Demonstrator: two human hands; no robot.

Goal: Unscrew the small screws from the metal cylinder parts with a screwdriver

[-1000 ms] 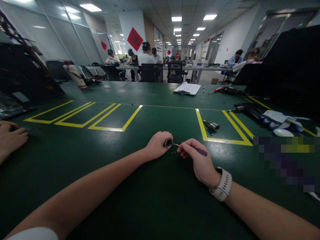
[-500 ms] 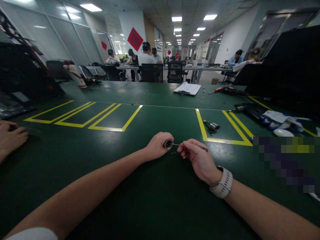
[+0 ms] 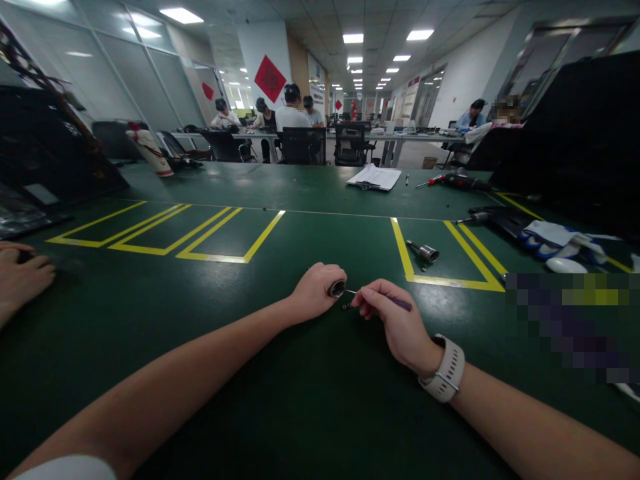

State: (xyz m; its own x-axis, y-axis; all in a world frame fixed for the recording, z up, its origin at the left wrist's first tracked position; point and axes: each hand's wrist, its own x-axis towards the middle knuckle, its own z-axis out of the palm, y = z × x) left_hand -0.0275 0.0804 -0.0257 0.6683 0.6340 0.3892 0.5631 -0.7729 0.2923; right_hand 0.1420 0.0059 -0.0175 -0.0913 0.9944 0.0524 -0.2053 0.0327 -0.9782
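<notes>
My left hand [image 3: 319,292] is closed around a hollow metal cylinder [image 3: 337,289], its round opening turned toward my right. In my right hand [image 3: 387,310] I grip a thin screwdriver-like tool [image 3: 401,304] with a dark purple handle. Its slim metal shaft reaches to the cylinder's mouth; whether the tip is inside I cannot tell. On the green table just under the shaft lie a couple of tiny dark rings [image 3: 347,306], close to my right fingertips. A pale watch strap [image 3: 445,370] circles my right wrist.
Inside a yellow-taped area [image 3: 450,284] lies a metal socket-like part [image 3: 425,252]. Gloves [image 3: 563,241] and a power tool [image 3: 483,215] are at right. Farther back are a clipboard [image 3: 375,177] and a red-tipped tool [image 3: 431,181]. Another person's hand [image 3: 25,273] rests at the left edge.
The cylinder's opening has tilted slightly and the right hand has shifted a little left. Less of the tool's shaft shows between the right fingers and the cylinder.
</notes>
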